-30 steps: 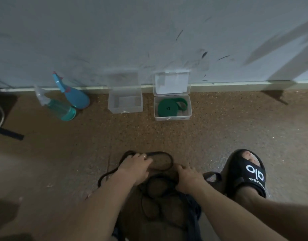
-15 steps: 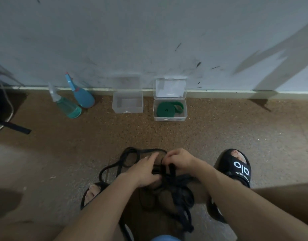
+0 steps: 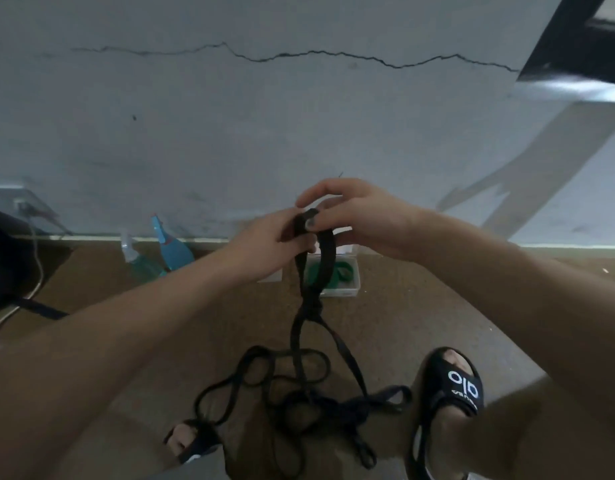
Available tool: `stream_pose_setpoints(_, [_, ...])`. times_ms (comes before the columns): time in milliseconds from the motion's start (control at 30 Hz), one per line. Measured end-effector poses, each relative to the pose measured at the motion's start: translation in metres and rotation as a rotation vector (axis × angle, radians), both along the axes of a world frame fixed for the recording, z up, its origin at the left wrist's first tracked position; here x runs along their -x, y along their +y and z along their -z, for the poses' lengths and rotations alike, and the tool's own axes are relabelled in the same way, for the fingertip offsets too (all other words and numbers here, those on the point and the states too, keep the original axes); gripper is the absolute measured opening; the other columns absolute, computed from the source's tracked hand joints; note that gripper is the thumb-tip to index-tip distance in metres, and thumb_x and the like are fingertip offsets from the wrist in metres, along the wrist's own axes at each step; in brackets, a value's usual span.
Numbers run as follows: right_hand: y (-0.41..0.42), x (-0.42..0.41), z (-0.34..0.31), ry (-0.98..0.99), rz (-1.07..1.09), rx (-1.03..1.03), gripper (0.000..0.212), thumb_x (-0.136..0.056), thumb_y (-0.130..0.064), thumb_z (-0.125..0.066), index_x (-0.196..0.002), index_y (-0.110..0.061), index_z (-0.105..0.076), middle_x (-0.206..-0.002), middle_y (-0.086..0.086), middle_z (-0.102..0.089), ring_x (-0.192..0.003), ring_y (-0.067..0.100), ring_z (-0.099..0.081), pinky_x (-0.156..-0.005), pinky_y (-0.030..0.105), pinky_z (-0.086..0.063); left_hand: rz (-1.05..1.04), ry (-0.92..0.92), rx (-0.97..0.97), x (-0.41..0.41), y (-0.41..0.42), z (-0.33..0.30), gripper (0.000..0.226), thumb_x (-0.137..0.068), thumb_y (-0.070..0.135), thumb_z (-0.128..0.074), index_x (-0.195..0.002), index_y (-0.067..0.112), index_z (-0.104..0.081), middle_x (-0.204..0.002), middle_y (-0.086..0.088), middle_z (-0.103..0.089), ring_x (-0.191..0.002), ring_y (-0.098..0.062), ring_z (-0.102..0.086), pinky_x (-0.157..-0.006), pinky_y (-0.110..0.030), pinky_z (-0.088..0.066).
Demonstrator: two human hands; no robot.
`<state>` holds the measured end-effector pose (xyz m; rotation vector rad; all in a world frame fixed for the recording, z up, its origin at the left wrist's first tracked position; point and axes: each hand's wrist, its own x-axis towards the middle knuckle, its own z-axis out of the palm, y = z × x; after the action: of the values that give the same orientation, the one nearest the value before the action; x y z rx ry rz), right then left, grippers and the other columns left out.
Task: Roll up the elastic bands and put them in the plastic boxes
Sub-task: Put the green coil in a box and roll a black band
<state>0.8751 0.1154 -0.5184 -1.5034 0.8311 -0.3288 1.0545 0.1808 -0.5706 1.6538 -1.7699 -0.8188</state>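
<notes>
A long black elastic band (image 3: 296, 336) hangs from both hands in the middle of the view, twisted partway down, with the rest tangled in loops on the floor between my feet. My left hand (image 3: 268, 239) pinches the band's upper end. My right hand (image 3: 354, 213) grips the same end from the right, fingers curled over it. Behind the hands, by the wall, a clear plastic box (image 3: 352, 287) holds a rolled green band (image 3: 344, 271). A corner of a second clear box (image 3: 272, 275) shows under my left wrist; the rest is hidden.
Two blue spray bottles (image 3: 167, 252) lie on the brown floor by the wall at left. A dark bag and a white cable (image 3: 36, 271) sit at the far left. My feet in black slides (image 3: 455, 386) flank the tangled band. A cracked grey wall stands ahead.
Both hands rose from the floor and lifted one end of the black band to chest height. The view tilted up, showing more wall.
</notes>
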Motion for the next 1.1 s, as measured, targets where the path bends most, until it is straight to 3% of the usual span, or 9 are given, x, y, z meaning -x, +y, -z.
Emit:
stream_pose_setpoints(67, [-0.003, 0.008, -0.006, -0.054, 0.039, 0.006, 0.026, -0.093, -0.001, -0.066, -0.116, -0.012, -0.067, -0.105, 0.012, -0.073, -0.093, 0.022, -0.073, -0.078, 0.029, -0.057, 0.005, -0.003, 0.038, -0.004, 0.001, -0.008, 0.022, -0.101, 0.025, -0.058, -0.122, 0.026, -0.061, -0.104, 0.009, -0.073, -0.097, -0.003, -0.07, -0.087, -0.031, -0.057])
stream_pose_setpoints(300, [-0.02, 0.01, -0.015, -0.089, 0.062, 0.082, 0.03, -0.09, 0.004, -0.07, -0.117, -0.008, -0.067, -0.1, 0.01, -0.076, -0.089, 0.02, -0.074, -0.078, 0.03, -0.06, -0.159, -0.072, 0.266, -0.004, -0.006, -0.013, 0.008, -0.101, 0.027, -0.056, -0.109, 0.023, -0.056, -0.096, 0.002, -0.071, -0.087, -0.012, -0.072, -0.077, -0.033, -0.062])
stream_pose_setpoints(467, [-0.021, 0.006, -0.007, -0.021, 0.079, 0.184, 0.035, -0.087, -0.002, -0.075, -0.117, -0.015, -0.064, -0.084, 0.001, -0.076, -0.083, 0.017, -0.077, -0.078, 0.029, -0.058, -0.084, -0.127, 0.234, 0.0, -0.01, -0.006, 0.014, -0.104, 0.021, -0.051, -0.117, 0.027, -0.055, -0.096, 0.012, -0.069, -0.088, -0.006, -0.07, -0.074, -0.029, -0.062])
stream_pose_setpoints(600, [-0.019, -0.003, 0.002, 0.084, 0.046, 0.284, 0.034, -0.085, -0.005, -0.079, -0.113, -0.018, -0.065, -0.08, 0.003, -0.078, -0.08, 0.015, -0.077, -0.077, 0.023, -0.054, -0.143, -0.048, 0.292, -0.004, -0.017, -0.004, 0.011, -0.104, 0.015, -0.049, -0.108, 0.024, -0.054, -0.089, 0.008, -0.067, -0.076, -0.016, -0.069, -0.062, -0.042, -0.06])
stream_pose_setpoints(733, [-0.023, -0.006, 0.004, 0.008, 0.072, 0.164, 0.031, -0.086, -0.001, -0.076, -0.113, -0.014, -0.067, -0.086, 0.006, -0.079, -0.083, 0.015, -0.076, -0.078, 0.027, -0.053, -0.159, -0.005, 0.259, -0.005, -0.019, -0.006, 0.005, -0.104, 0.018, -0.048, -0.104, 0.02, -0.052, -0.084, 0.011, -0.065, -0.075, -0.023, -0.066, -0.066, -0.052, -0.055])
stream_pose_setpoints(833, [-0.026, -0.003, 0.002, -0.072, 0.085, 0.063, 0.026, -0.09, -0.01, -0.073, -0.115, -0.013, -0.067, -0.086, 0.002, -0.075, -0.086, 0.014, -0.072, -0.075, 0.029, -0.052, -0.119, 0.0, 0.224, -0.004, -0.018, -0.004, 0.004, -0.105, 0.022, -0.046, -0.103, 0.024, -0.049, -0.086, 0.005, -0.068, -0.077, -0.026, -0.068, -0.065, -0.054, -0.056])
stream_pose_setpoints(933, [-0.023, -0.004, 0.004, -0.068, 0.108, 0.063, 0.022, -0.091, -0.022, -0.075, -0.11, -0.011, -0.069, -0.085, 0.002, -0.07, -0.083, 0.016, -0.069, -0.073, 0.029, -0.053, -0.084, -0.043, 0.209, -0.001, -0.018, -0.005, 0.007, -0.103, 0.027, -0.05, -0.1, 0.022, -0.045, -0.079, -0.003, -0.061, -0.067, -0.019, -0.061, -0.062, -0.05, -0.054])
stream_pose_setpoints(1033, [-0.017, -0.008, 0.006, -0.065, 0.146, 0.109, 0.014, -0.09, -0.017, -0.076, -0.1, -0.011, -0.068, -0.067, -0.003, -0.063, -0.065, 0.012, -0.06, -0.061, 0.026, -0.047, -0.037, -0.04, 0.188, 0.003, -0.016, -0.01, 0.014, -0.102, 0.025, -0.052, -0.097, 0.014, -0.045, -0.073, 0.001, -0.05, -0.058, -0.008, -0.045, -0.056, -0.034, -0.043])
stream_pose_setpoints(1100, [-0.017, -0.01, 0.004, -0.095, 0.176, 0.111, 0.014, -0.089, -0.009, -0.076, -0.099, -0.01, -0.066, -0.061, -0.005, -0.058, -0.059, 0.01, -0.054, -0.055, 0.023, -0.042, -0.02, -0.061, 0.164, 0.003, -0.014, -0.014, 0.016, -0.1, 0.021, -0.055, -0.097, 0.008, -0.046, -0.075, -0.006, -0.05, -0.061, -0.013, -0.045, -0.06, -0.04, -0.044])
